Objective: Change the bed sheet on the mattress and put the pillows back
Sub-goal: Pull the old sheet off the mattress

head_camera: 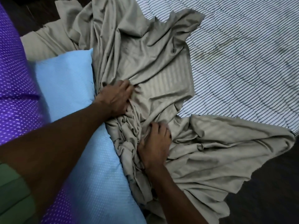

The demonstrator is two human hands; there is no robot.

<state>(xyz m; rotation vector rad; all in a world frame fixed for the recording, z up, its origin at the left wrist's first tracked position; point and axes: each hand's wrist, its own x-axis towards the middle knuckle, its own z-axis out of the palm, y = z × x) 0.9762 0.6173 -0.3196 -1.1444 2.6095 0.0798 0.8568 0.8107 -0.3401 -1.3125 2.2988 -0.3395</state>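
The beige sheet point(145, 65) is lying in a crumpled heap on the striped mattress point(242, 59) — only part of the mattress is covered. Both hands are clenched on the sheet. The left hand point(115, 98) is gripping a bunch of cloth at the edge next to the blue pillow point(64, 81). The right hand point(155, 143) is gripping another bunch a bit nearer the body, also close to the blue pillow. A purple pillow point(17, 81) with white dots is seen just past the blue pillow, on its far side from the sheet.

The step looks like gathering or pulling the sheet; whether it is coming off or going on can't be told.

What could go wrong, probably:
- One side of the sheet is hanging over the mattress edge, away from the blue pillow, toward the dark floor point(267, 183). If it is pulled hard, more could slide down & get dirty.
- The cloth is bunched tight against the blue pillow, so the pillow could be dragged or knocked — it may need moving first.
- Corners are hidden in the folds, so the wrong edge could be grabbed, etc.
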